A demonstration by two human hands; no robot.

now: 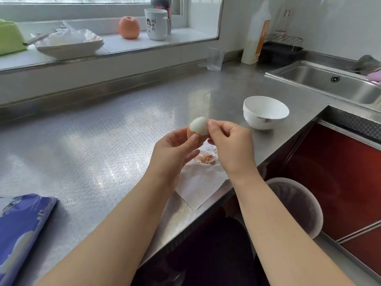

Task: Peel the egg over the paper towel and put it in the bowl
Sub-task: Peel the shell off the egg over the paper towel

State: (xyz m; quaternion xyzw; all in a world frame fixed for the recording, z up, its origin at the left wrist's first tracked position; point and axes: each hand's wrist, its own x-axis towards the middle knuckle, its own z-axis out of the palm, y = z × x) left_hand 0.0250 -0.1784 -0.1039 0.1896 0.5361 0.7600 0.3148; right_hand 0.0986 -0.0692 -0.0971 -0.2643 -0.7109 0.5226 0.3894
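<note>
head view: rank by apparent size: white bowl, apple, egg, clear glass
1. white bowl
2. apple
3. egg, clear glass: too close to call; egg is nearer the camera and partly hidden.

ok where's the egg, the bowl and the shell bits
egg (198, 125), head view, on its peeled white top
bowl (258, 119), head view, on its white outer wall
shell bits (206, 158), head view, on the pile on the paper towel

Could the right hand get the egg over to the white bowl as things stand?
Probably yes. The bowl stands open and empty on the counter just beyond the right hand, with nothing between them. But the egg still carries shell on its lower part, and the left hand holds it.
</note>
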